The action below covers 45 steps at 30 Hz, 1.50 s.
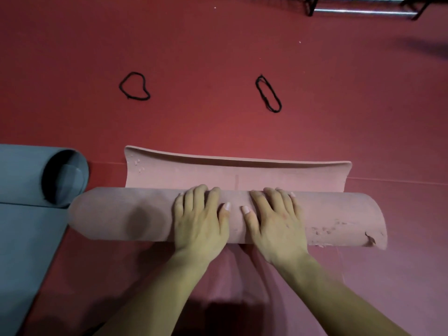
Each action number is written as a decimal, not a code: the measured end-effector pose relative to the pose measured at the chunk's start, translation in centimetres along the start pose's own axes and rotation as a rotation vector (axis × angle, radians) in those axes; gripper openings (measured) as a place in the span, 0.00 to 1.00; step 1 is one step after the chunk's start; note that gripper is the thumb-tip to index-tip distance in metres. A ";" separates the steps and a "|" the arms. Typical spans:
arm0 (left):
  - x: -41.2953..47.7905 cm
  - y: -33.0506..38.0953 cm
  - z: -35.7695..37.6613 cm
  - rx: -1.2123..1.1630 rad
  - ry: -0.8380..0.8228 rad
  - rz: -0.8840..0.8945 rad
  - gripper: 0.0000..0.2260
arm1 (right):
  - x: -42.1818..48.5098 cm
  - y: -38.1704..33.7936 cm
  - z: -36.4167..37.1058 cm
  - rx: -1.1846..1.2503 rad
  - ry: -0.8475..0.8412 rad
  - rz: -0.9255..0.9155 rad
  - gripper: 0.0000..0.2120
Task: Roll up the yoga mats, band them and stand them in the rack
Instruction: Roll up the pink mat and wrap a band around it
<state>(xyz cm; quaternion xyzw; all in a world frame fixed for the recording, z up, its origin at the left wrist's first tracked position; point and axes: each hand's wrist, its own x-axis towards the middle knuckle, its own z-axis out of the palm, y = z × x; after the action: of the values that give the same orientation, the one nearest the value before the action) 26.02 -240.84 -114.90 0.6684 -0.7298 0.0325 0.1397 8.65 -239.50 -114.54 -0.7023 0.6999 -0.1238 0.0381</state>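
Two flat grips, left hand (201, 219) and right hand (275, 221), fingers spread, press the pink mat (121, 214).

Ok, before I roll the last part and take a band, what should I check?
1. Hands on pink mat: ok, left hand and right hand press flat on it.
2. Fully rolled: not ok, a short flap is unrolled.
3. Roll ends even: cannot tell, the left end is blurred.
4. Bands near: ok, left band and right band lie on the floor beyond.
5. Space in rack: cannot tell, mostly out of view.
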 end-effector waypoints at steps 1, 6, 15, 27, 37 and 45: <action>-0.3 -0.1 0.0 -0.008 0.006 0.014 0.19 | 0.3 0.0 0.1 -0.001 0.007 0.001 0.24; -0.6 0.0 0.6 0.012 0.017 0.046 0.19 | 1.2 0.0 0.2 0.002 -0.003 0.003 0.25; 2.5 0.0 1.0 0.022 0.018 0.033 0.17 | 1.5 -0.2 0.5 0.004 0.061 -0.046 0.23; 4.9 -0.6 2.0 -0.001 0.024 0.191 0.17 | 5.3 -0.2 0.7 0.020 0.077 -0.015 0.23; 8.3 -0.8 1.9 0.007 -0.059 0.197 0.17 | 7.9 -0.7 0.6 0.010 0.035 0.016 0.23; 7.3 -0.8 2.1 -0.015 -0.026 0.202 0.16 | 12.1 -0.4 -0.8 0.029 -0.242 -0.046 0.27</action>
<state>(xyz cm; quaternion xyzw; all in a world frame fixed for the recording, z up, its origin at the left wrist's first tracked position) 25.96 -248.46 -115.23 0.5907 -0.7955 0.0324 0.1313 8.76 -251.45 -112.20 -0.7274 0.6721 -0.0492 0.1294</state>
